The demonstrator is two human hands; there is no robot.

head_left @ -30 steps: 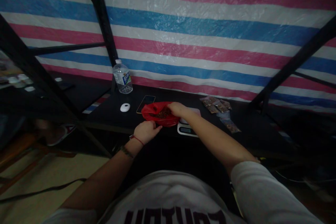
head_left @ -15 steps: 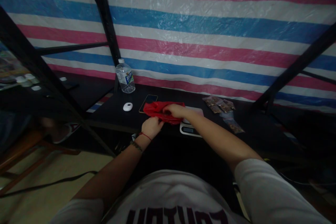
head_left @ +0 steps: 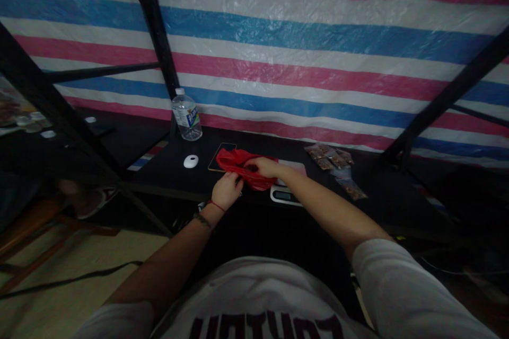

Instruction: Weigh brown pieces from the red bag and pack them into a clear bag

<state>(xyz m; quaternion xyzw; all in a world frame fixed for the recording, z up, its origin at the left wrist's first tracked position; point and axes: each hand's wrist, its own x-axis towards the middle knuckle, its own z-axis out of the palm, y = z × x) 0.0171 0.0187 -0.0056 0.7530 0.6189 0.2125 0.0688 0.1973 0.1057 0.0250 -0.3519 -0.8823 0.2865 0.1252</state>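
A crumpled red plastic bag (head_left: 258, 180) lies at the front of the black table, between a phone and a scale. My left hand (head_left: 227, 189) pinches the bag's near left edge with closed fingers. Inside the bag's mouth are the fingertips of my right hand (head_left: 265, 167); what they touch there is hidden. The white kitchen scale (head_left: 292, 197) with a small display sits just right of the bag, partly under my right forearm. A phone (head_left: 216, 162) lies flat, partly covered by the bag's left end.
A clear plastic bottle (head_left: 187, 119) with a white cap stands at the back left. Nearer is a white rounded gadget (head_left: 191, 161). Several small bags of brown bits (head_left: 328, 157) lie right of the scale. Black metal posts (head_left: 159, 47) frame the table before a striped sheet (head_left: 302, 63).
My left hand has shifted slightly left and up along the bag's edge. The right hand stays in the bag's mouth. The whole view has moved a little.
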